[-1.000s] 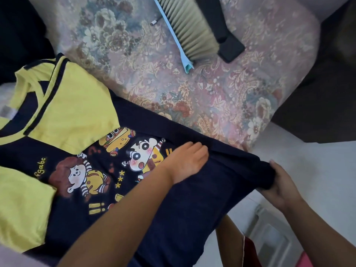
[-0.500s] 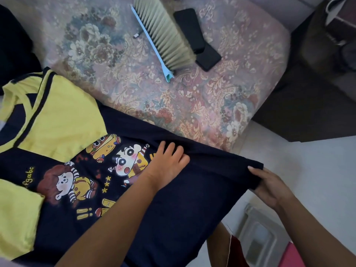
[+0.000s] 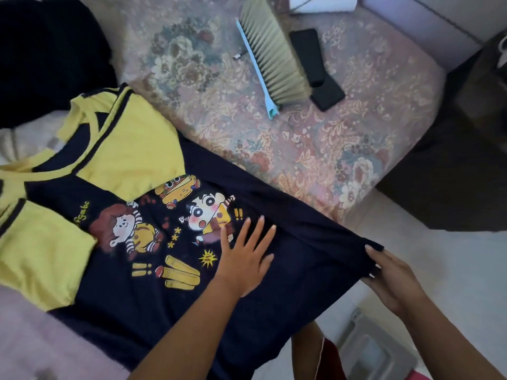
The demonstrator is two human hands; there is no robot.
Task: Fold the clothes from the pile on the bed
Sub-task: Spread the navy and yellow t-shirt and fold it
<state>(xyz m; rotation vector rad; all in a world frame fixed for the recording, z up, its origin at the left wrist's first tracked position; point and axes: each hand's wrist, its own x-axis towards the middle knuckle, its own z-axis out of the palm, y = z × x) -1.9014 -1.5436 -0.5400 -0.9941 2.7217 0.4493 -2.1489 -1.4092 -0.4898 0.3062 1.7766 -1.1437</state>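
Right hand point(image 3: 395, 278) pinches the hem corner of the navy T-shirt point(image 3: 288, 292) at the bed's near edge; its fingertips are partly hidden in cloth. Left hand point(image 3: 244, 259) lies flat on the shirt, fingers spread, beside the cartoon print. Yellow sleeves point(image 3: 131, 152) are cut off at frame left. Farther on the floral bed point(image 3: 343, 149): brush point(image 3: 271, 61), dark phone point(image 3: 315, 64), blurry dark clothes pile point(image 3: 46, 56).
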